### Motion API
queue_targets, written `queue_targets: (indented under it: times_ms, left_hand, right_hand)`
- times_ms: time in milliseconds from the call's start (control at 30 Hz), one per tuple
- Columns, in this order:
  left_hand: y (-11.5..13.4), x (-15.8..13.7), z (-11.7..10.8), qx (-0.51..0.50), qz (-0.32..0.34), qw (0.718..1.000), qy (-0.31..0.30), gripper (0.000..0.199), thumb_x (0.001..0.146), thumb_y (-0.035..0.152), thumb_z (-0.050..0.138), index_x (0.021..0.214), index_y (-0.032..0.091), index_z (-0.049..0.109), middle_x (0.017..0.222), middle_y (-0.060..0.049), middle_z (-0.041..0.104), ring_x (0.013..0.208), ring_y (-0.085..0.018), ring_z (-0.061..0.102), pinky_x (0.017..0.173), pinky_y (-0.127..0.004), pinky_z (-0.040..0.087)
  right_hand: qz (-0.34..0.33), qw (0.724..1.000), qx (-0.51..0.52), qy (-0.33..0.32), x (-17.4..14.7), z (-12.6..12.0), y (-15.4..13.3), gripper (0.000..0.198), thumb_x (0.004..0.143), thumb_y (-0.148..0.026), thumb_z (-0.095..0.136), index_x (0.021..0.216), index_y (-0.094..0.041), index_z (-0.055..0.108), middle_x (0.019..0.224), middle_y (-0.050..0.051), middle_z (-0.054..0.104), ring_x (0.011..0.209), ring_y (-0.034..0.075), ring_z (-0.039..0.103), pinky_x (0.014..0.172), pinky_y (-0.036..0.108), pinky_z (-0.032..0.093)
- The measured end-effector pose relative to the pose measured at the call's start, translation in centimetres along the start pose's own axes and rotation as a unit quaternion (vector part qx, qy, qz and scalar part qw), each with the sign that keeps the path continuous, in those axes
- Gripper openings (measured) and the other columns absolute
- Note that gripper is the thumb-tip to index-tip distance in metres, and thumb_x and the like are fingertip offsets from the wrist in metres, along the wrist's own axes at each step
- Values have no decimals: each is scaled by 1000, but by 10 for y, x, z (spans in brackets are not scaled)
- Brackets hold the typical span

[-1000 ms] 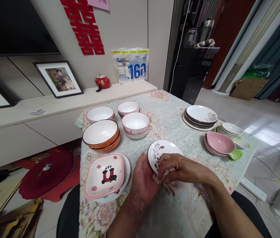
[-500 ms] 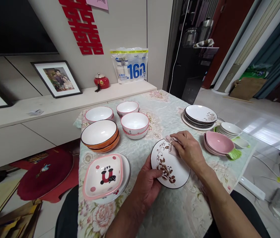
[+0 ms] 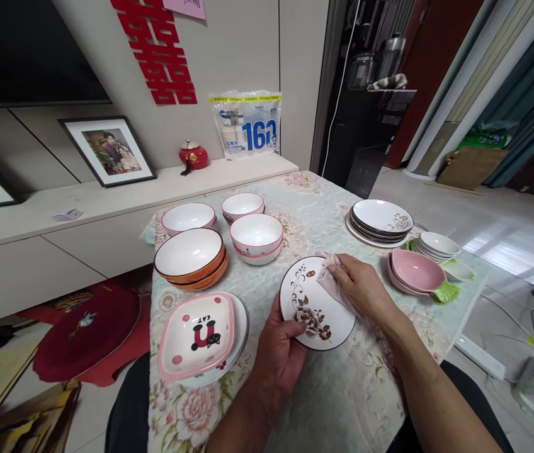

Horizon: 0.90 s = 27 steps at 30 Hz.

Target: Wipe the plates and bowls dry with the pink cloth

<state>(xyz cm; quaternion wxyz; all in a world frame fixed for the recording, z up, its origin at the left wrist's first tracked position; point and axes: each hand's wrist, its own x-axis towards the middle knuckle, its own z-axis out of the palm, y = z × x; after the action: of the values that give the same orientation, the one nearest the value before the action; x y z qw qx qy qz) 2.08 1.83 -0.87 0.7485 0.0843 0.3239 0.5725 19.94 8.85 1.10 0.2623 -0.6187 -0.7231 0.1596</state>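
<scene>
A round white plate [image 3: 326,314] with brown flowers and a dark rim is held tilted above the table. My left hand [image 3: 279,349] grips its lower left edge, thumb on the printed face and fingers underneath. In my right hand [image 3: 359,283] is a pale pink cloth [image 3: 329,277], bunched and pressed against the plate's upper right edge. To the left of my hands sits a square pink-rimmed cat dish [image 3: 186,358] on top of white plates [image 3: 241,343].
Orange bowls [image 3: 222,270] and red-rimmed bowls [image 3: 257,251] stand at the table's left and back. On the right are stacked flowered plates [image 3: 375,217], pink leaf-shaped dishes [image 3: 418,272] and small white bowls [image 3: 439,244]. A floral cloth [image 3: 314,207] covers the table.
The plate has shifted slightly left and up with my left hand. My right hand has moved a little right and down along the edge, and more of the cloth shows.
</scene>
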Motion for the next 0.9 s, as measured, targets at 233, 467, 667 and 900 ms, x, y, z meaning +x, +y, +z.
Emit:
queue_targets:
  times_ms: [233, 467, 667, 900]
  left_hand:
    - [4, 1, 4, -39, 52, 997, 33, 91, 54, -11, 56, 134, 33, 56, 128, -2, 69, 121, -25, 61, 105, -40, 49]
    - [5, 0, 4, -43, 23, 999, -4, 91, 59, -7, 60, 142, 26, 49, 125, -7, 71, 117, -28, 64, 107, -47, 46]
    - [5, -6, 1, 2, -76, 996, -45, 62, 69, 5, 65, 131, 11, 59, 103, -14, 77, 105, -34, 70, 102, -55, 47]
    - [0, -4, 2, 1, -59, 998, -9, 47, 80, 18, 70, 126, 9, 63, 102, -16, 78, 107, -34, 70, 102, -54, 49]
  right_hand:
    - [71, 978, 166, -108, 0, 3, 12, 32, 81, -48, 56, 78, -17, 65, 75, 3, 66, 72, 21, 57, 60, 29, 40]
    - [116, 948, 294, -33, -2, 10, 9, 30, 78, -40, 65, 95, -15, 68, 86, 4, 69, 76, 20, 60, 66, 30, 45]
    - [12, 966, 258, -13, -7, -10, -1, 30, 83, -37, 63, 106, -18, 70, 99, 4, 72, 91, 23, 63, 81, 33, 46]
    - [6, 966, 254, -39, -6, -10, -5, 30, 86, -43, 60, 102, -19, 69, 92, 3, 71, 85, 22, 61, 73, 31, 46]
